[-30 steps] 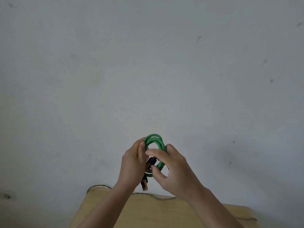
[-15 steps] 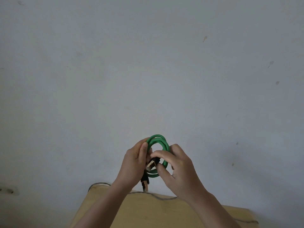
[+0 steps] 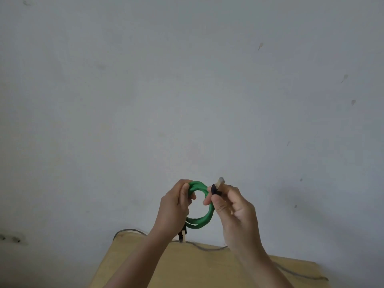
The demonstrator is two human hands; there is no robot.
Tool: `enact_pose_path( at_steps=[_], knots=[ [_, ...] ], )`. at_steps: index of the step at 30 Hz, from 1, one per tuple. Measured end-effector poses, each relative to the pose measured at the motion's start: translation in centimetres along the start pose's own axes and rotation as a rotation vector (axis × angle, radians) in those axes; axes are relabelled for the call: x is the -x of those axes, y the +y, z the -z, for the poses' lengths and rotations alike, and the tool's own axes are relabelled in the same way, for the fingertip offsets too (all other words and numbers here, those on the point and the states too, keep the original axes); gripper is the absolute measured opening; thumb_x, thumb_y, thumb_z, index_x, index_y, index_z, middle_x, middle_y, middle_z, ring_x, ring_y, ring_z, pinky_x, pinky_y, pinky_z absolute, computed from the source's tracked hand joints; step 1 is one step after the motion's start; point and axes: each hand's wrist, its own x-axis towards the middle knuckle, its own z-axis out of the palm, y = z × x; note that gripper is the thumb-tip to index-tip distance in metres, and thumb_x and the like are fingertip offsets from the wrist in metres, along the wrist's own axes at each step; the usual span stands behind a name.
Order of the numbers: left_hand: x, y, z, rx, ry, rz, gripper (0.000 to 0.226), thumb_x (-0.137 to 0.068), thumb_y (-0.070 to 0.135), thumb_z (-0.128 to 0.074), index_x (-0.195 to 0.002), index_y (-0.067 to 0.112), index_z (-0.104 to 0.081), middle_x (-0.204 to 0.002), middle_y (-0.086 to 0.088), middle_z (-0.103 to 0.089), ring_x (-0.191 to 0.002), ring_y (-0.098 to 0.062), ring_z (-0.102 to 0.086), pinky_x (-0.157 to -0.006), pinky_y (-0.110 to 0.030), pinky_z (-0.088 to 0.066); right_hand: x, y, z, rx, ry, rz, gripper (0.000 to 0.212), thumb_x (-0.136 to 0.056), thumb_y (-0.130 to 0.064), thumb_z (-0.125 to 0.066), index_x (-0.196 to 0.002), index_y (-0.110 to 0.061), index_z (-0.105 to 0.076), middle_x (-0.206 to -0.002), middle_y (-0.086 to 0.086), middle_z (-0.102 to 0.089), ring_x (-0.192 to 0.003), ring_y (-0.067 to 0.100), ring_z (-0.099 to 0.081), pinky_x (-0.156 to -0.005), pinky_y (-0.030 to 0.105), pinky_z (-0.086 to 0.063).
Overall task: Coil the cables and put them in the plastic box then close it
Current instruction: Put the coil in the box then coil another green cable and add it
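Connector (image 3: 218,185) pulled out rightward by right hand (image 3: 234,213); green cable (image 3: 204,217) gripped by left hand (image 3: 174,210). Risk: slack grip, coil unwinds.

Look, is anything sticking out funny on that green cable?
Yes. One plug pokes up out of the right hand, and the other plug dangles below the left hand. The green cable is looped, ends loose.
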Motion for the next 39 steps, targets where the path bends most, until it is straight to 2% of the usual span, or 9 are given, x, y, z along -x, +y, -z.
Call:
enact_pose_path(
  at_steps=[5, 11, 20, 24, 27, 30, 33, 37, 39],
  knots=[
    [-0.3, 0.3, 0.0, -0.147, -0.043, -0.145, 0.027, -0.099, 0.025, -0.033, -0.092, 0.025, -0.058, -0.064, 0.011, -0.055, -0.056, -0.004, -0.049, -0.053, -0.019, -0.04, -1.9, -0.5, 1.6, -0.198, 0.106, -0.175, 0.017, -0.093, -0.011, -0.053, -0.083, -0.017, -0.066, -0.076, -0.005, -0.072, -0.086, -0.005, -0.064, -0.072, 0.004, -0.043],
    [1.1, 0.6, -0.6, -0.207, -0.277, -0.397, 0.028, -0.099, 0.029, -0.032, -0.102, 0.023, -0.059, -0.067, 0.014, -0.051, -0.057, -0.006, -0.049, -0.054, -0.013, -0.037, -2.8, 0.4, 1.9, 0.044, 0.117, -0.328, 0.012, -0.086, -0.029, -0.064, -0.094, -0.025, -0.056, -0.062, -0.004, -0.07, -0.053, 0.006, -0.06, -0.05, 0.011, -0.044],
    [1.6, 0.5, -1.0, -0.133, -0.141, -0.28, 0.024, -0.095, 0.036, -0.031, -0.084, 0.036, -0.053, -0.068, 0.017, -0.057, -0.05, -0.006, -0.045, -0.049, -0.019, -0.037, -2.1, 1.1, 0.7, 0.539, 0.126, 0.126, 0.012, -0.08, -0.02, -0.072, -0.092, -0.017, -0.072, -0.089, -0.001, -0.061, -0.085, -0.008, -0.051, -0.072, 0.005, -0.036],
    [0.9, 0.6, -0.3, -0.09, -0.035, -0.211, 0.014, -0.097, 0.029, -0.037, -0.086, 0.029, -0.046, -0.066, 0.009, -0.059, -0.052, -0.007, -0.051, -0.047, -0.019, -0.04, -1.0, 2.0, 0.9, 0.534, -0.078, 0.082, 0.05, -0.085, -0.029, -0.065, -0.131, -0.038, -0.047, -0.09, -0.01, -0.06, -0.087, 0.0, -0.05, -0.074, 0.006, -0.035],
    [1.0, 0.7, -0.1, -0.079, -0.073, -0.218, 0.013, -0.096, 0.032, -0.038, -0.086, 0.027, -0.046, -0.075, 0.013, -0.062, -0.054, -0.015, -0.051, -0.05, -0.031, -0.044, -0.6, 2.7, 1.0, 0.473, -0.043, 0.092, 0.054, -0.087, -0.016, -0.064, -0.131, -0.039, -0.045, -0.079, -0.017, -0.06, -0.072, -0.002, -0.052, -0.064, 0.005, -0.036],
    [1.4, 0.3, 0.3, -0.076, -0.072, -0.223, 0.017, -0.092, 0.041, -0.038, -0.087, 0.028, -0.048, -0.071, 0.018, -0.061, -0.053, -0.006, -0.05, -0.049, -0.018, -0.04, -0.6, 2.8, 1.1, 0.364, -0.081, 0.014, 0.044, -0.085, -0.024, -0.066, -0.125, -0.038, -0.055, -0.091, -0.026, -0.065, -0.079, -0.007, -0.058, -0.069, 0.003, -0.039],
    [1.9, -0.6, 1.0, -0.106, -0.076, -0.152, 0.004, -0.092, 0.034, -0.05, -0.091, 0.038, -0.05, -0.072, 0.016, -0.063, -0.061, -0.002, -0.056, -0.054, -0.01, -0.041, -0.1, 3.3, 0.8, 0.285, -0.127, -0.116, 0.037, -0.085, -0.029, -0.066, -0.119, -0.041, -0.059, -0.073, -0.034, -0.063, -0.074, -0.008, -0.059, -0.066, 0.003, -0.039],
    [4.2, -2.3, 1.3, -0.113, -0.073, -0.098, 0.054, -0.089, 0.014, -0.059, -0.125, 0.044, -0.032, -0.088, 0.018, -0.065, -0.074, 0.001, -0.063, -0.061, -0.008, -0.045, 1.3, 4.6, 0.1, 0.303, -0.156, -0.253, 0.036, -0.084, -0.03, -0.066, -0.119, -0.036, -0.061, -0.061, -0.025, -0.061, -0.066, -0.004, -0.059, -0.059, 0.004, -0.04],
    [5.8, -3.3, 1.4, -0.114, -0.087, -0.083, 0.061, -0.09, 0.012, -0.057, -0.129, 0.05, -0.029, -0.086, 0.015, -0.066, -0.074, 0.0, -0.064, -0.062, -0.01, -0.048, 2.4, 5.1, -0.5, 0.315, -0.172, -0.308, 0.038, -0.082, -0.029, -0.07, -0.119, -0.033, -0.061, -0.074, -0.027, -0.064, -0.071, -0.01, -0.061, -0.063, 0.0, -0.04]
  ],
)
